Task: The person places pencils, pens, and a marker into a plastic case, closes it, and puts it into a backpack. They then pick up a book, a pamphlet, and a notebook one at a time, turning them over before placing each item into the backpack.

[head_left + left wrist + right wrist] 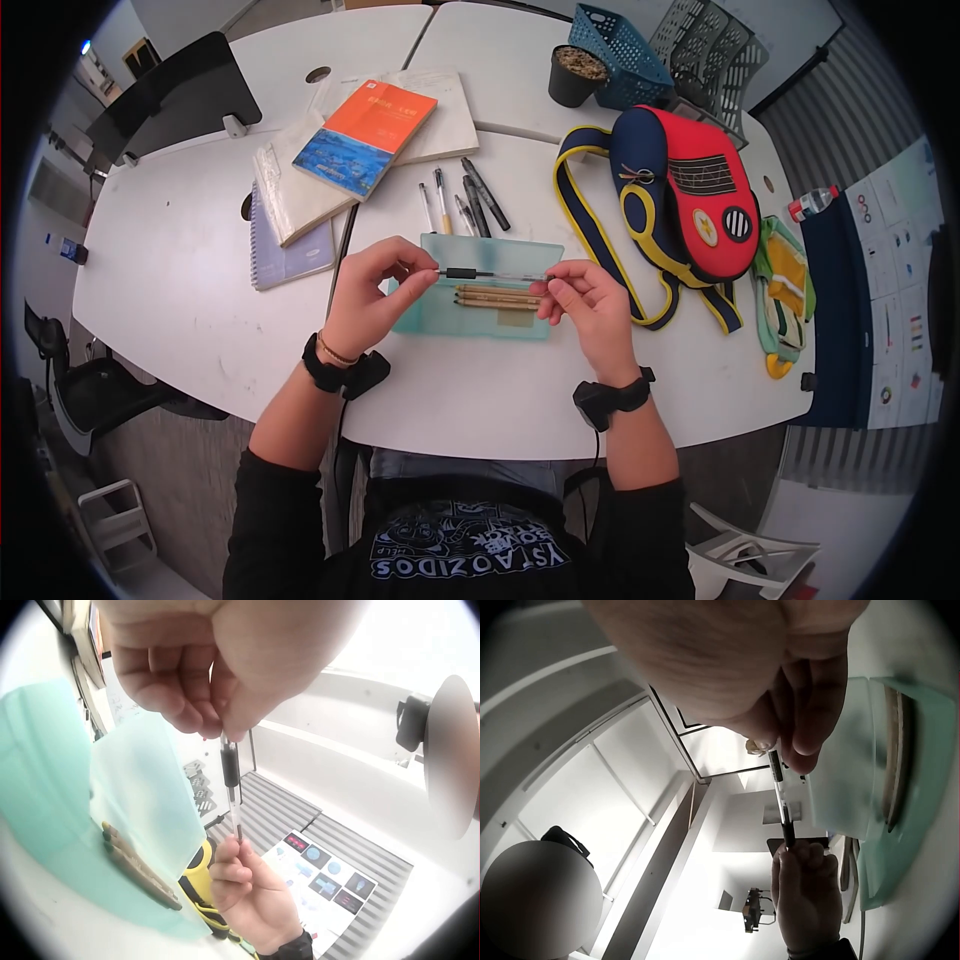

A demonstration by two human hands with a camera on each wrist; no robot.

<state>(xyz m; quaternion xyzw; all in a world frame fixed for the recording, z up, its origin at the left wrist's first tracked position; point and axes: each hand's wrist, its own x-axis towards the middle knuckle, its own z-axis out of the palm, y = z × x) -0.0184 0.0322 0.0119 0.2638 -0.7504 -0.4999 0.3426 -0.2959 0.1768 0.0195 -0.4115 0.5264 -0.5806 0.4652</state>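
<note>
Both hands pinch pen (490, 274): left hand (365, 300) at grip end, right hand (590, 305) at tip, held level above open pencil case (440, 300) holding pencils (495, 296).

An orange book (366, 136) tops the notebooks — a red backpack (685, 190) lies well apart.

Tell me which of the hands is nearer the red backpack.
Right. The right hand pinches the pen just beside the red backpack; the left hand holds the pen's far end.
</note>
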